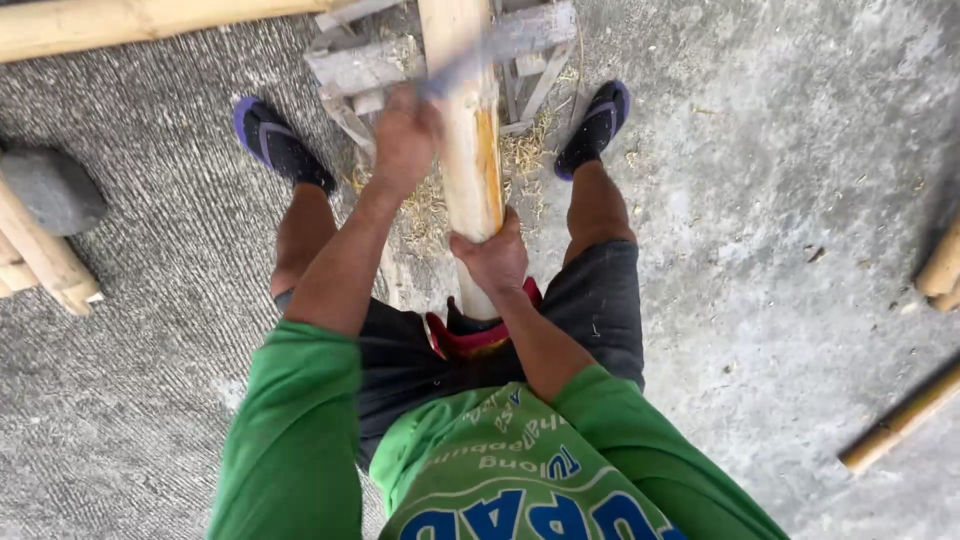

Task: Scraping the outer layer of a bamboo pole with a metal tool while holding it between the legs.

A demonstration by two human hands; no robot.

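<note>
A thick bamboo pole (470, 150) runs from my waist out over a low wooden rack (360, 65) between my feet. Its right side is peeled to orange-yellow. My right hand (492, 258) is clamped around the pole's near end, just above a red cloth (470, 340) at my waist. Farther along, at the pole's left side, my left hand (405, 135) is closed on a long grey tool (490, 50). The tool is blurred by motion and lies across the pole. Its kind cannot be made out.
Pale shavings (430, 205) litter the concrete under the pole. Another bamboo pole (130, 22) crosses the top left. A grey stone (55, 190) and cut bamboo ends (50, 265) lie at the left. More bamboo pieces (900, 420) lie at the right edge.
</note>
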